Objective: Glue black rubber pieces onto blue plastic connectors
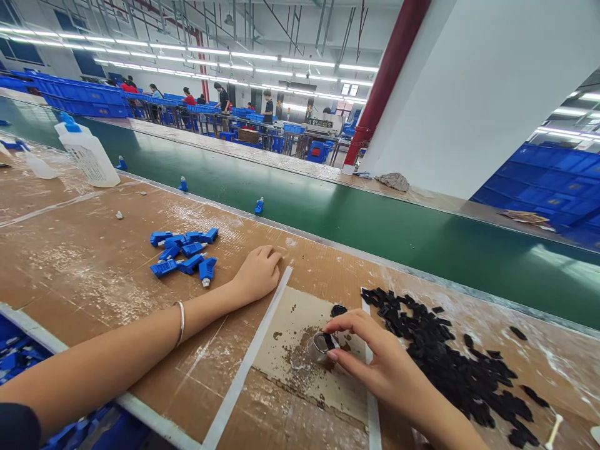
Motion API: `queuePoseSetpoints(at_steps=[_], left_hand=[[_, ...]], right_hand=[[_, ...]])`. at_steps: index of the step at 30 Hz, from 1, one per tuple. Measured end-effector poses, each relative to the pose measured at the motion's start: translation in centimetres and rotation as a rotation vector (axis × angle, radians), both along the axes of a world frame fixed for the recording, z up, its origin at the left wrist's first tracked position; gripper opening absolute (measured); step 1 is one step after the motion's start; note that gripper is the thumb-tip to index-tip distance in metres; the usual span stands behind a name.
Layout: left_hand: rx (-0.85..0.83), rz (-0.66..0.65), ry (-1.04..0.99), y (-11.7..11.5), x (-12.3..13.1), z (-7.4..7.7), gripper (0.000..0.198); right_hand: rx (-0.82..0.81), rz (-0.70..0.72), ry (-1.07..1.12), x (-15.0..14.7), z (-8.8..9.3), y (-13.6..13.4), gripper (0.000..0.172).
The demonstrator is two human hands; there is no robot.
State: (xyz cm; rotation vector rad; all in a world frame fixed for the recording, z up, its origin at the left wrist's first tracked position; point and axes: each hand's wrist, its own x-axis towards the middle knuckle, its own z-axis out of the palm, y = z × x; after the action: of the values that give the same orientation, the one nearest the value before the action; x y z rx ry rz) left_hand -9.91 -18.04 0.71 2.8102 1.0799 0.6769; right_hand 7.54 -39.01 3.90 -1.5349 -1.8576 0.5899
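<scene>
My left hand (260,273) rests on the brown work surface with its fingers curled under; what it may hold is hidden. Left of it lies a group of blue plastic pieces (191,248) with pale tips. My right hand (370,353) pinches a small black piece (329,341) between thumb and forefinger at the rim of a small clear cup (317,349). The cup stands on a stained beige cardboard sheet (276,340) edged by white tape. Another black piece (338,310) lies behind the fingers on the sheet.
Many black pieces (440,350) are piled at the right. Beyond the table runs a green conveyor belt (309,215), with several blue pieces along its near edge. A white bottle (89,153) stands at the far left. People work in the background.
</scene>
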Motion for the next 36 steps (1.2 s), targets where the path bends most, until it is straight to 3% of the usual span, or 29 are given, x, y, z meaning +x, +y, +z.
queuePoseSetpoints(at_steps=[3,8,13,17,21,26,31,36], left_hand=[[-0.138,0.127,-0.128,2.9,1.0,-0.4,0.035],[-0.191,0.381,-0.219,9.1,3.6,-0.4,0.047],[-0.255,0.445,-0.235,14.1,5.9,0.0,0.051],[-0.299,0.42,-0.227,16.3,7.0,0.1,0.055],[-0.316,0.403,-0.266,16.8,7.1,0.0,0.054],[-0.319,0.371,-0.434,16.1,6.5,0.1,0.046],[-0.374,0.328,-0.704,14.9,5.6,0.1,0.027],[-0.566,0.243,-0.937,12.6,5.1,0.2,0.009]], right_hand=[[0.011,0.004,-0.002,-0.1,-0.2,-0.1,0.024],[-0.017,-0.037,0.085,-0.2,-0.6,-0.2,0.021],[-0.047,-0.155,0.594,-0.2,-1.1,0.0,0.022],[-0.078,-0.18,0.97,-0.1,-1.0,0.3,0.027],[-0.086,-0.196,1.073,-0.1,-0.8,0.4,0.03],[-0.076,-0.188,1.014,-0.2,-1.2,0.6,0.029],[0.011,-0.142,0.522,-0.1,-1.4,0.2,0.02],[0.079,0.035,0.163,-0.2,-1.2,-0.7,0.025]])
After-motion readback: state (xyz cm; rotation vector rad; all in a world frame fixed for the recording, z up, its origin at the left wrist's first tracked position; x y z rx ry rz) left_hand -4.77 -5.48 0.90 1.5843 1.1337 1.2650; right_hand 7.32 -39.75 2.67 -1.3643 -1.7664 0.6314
